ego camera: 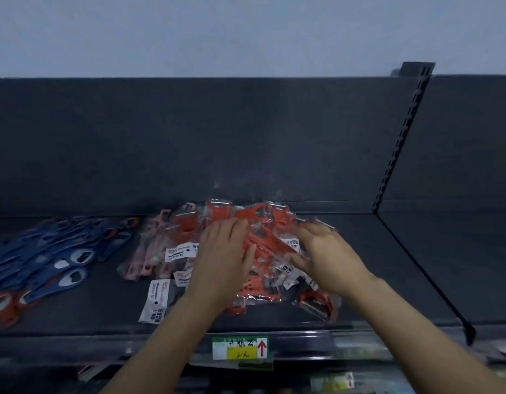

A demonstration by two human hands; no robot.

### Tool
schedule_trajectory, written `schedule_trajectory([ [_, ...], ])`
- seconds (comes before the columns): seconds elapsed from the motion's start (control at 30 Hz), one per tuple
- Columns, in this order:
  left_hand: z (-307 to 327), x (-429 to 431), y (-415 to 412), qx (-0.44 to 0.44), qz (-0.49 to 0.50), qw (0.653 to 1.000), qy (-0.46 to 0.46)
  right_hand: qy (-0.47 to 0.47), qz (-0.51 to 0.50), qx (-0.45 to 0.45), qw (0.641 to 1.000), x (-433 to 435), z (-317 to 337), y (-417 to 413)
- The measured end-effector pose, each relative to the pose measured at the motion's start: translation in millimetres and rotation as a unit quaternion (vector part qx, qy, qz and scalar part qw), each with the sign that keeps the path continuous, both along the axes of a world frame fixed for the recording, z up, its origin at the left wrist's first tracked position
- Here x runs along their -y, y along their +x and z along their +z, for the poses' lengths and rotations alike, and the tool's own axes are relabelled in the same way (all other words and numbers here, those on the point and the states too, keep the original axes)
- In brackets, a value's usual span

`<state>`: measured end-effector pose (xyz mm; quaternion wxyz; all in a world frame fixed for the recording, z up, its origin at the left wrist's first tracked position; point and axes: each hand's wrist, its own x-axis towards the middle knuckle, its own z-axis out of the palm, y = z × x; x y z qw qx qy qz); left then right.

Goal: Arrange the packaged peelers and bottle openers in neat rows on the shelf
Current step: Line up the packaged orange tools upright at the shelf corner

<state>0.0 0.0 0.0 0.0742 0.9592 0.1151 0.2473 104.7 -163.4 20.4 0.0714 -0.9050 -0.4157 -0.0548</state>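
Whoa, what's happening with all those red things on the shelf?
A person is sorting a store shelf. The left hand and right hand both rest on a messy pile of red packaged peelers in the middle. Pink packets lie just left of it, and blue bottle openers farther left. Nothing is in neat rows yet.

A single head-worn view is given. The shelf (374, 265) is looked at forward and downward, from close by.
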Motion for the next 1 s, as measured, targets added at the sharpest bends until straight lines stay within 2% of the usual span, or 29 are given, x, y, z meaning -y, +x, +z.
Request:
schedule_trajectory([
  [0.1, -1.3, -0.5, 14.7, 0.022, 0.019, 1.000, -0.009, 0.029, -0.006, -0.001, 1.000, -5.4, -4.8, 14.0],
  [0.3, -17.9, 8.6, 40.7, -0.018, 0.080, 0.997, -0.017, 0.013, 0.028, -0.016, 0.999, -11.3, -16.5, 49.7],
  [0.5, -25.4, 23.1, 64.2, -0.072, 0.228, 0.971, -0.026, 0.004, 0.085, -0.033, 0.996, -17.3, -26.0, 90.9],
  [0.63, -27.0, 37.4, 77.5, -0.114, 0.287, 0.946, -0.100, -0.022, 0.098, -0.077, 0.992, -25.9, -29.9, 113.7],
  [0.83, -26.4, 51.9, 90.8, -0.086, 0.304, 0.932, -0.179, -0.044, 0.104, -0.196, 0.974, -39.4, -43.0, 139.3],
  [0.9, -26.2, 50.1, 91.0, -0.055, 0.293, 0.926, -0.231, -0.038, 0.114, -0.221, 0.968, -45.5, -48.3, 142.4],
  [1.0, -27.6, 45.1, 89.0, 0.011, 0.291, 0.896, -0.334, -0.048, 0.117, -0.223, 0.967, -53.9, -55.7, 142.2],
])
